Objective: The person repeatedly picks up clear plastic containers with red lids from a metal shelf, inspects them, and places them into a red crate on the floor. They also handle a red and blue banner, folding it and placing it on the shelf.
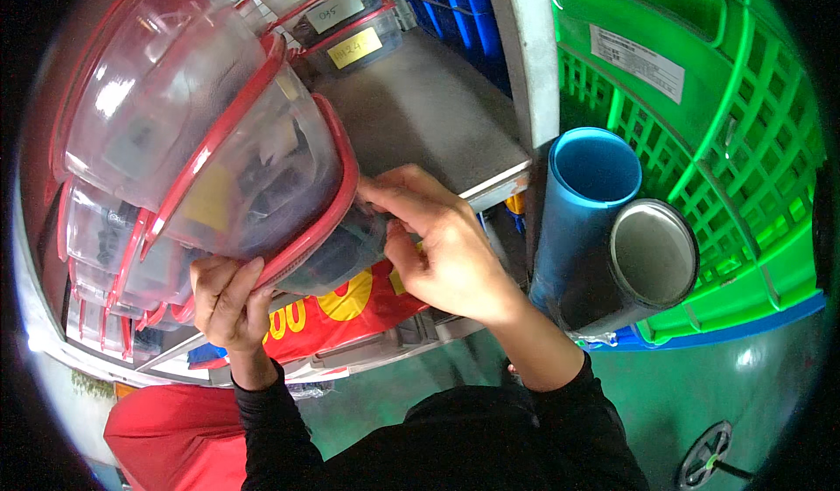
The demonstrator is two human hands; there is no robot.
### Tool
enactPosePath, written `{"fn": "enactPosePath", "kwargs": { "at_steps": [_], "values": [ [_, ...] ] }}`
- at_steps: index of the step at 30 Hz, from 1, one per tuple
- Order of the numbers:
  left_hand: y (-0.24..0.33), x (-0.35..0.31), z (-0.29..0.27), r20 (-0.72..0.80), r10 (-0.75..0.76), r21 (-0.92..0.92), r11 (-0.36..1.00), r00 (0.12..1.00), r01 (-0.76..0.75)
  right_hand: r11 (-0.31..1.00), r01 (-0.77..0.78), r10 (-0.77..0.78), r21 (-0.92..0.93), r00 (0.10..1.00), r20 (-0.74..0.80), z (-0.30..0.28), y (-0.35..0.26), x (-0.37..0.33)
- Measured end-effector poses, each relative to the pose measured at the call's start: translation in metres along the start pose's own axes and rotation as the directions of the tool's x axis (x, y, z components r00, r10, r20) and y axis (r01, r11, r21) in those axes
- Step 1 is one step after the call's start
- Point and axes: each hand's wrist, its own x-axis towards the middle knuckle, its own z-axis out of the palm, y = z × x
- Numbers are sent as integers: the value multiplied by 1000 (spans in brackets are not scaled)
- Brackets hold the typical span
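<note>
A clear plastic container (343, 250) with a red lid is tilted at the shelf's front, dark contents showing through its wall. My left hand (226, 303) is closed on the red rim at its near left corner. At its right end is my right hand (455, 250), index finger and thumb bent around the corner below the rim. Another clear container (262, 171) leans on top of that lid, holding dark items and a yellow slip. Above it a larger clear container (162, 80) with red edges tilts the same way.
More red-lidded containers (101, 237) are stacked at left, and labelled ones (350, 31) stand farther back on the grey shelf (420, 110). To the right are a blue tube (577, 220), a dark tube (647, 255) and green baskets (744, 185). A red-and-yellow banner (337, 312) hangs below.
</note>
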Motion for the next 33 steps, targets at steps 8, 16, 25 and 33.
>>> {"fn": "enactPosePath", "kwargs": {
  "at_steps": [8, 16, 25, 33],
  "values": [
    [6, -4, 7, -26, -69, -18, 997, 997, 69, 813, -139, 173, -565, 985, 7, 11, 22, 73],
    [8, 2, 4, 10, -108, -19, 994, 994, 108, 607, -313, 357, -731, 929, -102, 8, 88, 228],
    [14, -9, 1, 7, -194, 2, 981, 981, 194, 549, -417, 363, -724, 900, -242, -4, 237, 267],
    [18, -8, 0, 50, -185, 32, 982, 981, 184, 779, -292, 330, -555, 943, -33, -7, 279, 291]
  ]
}}
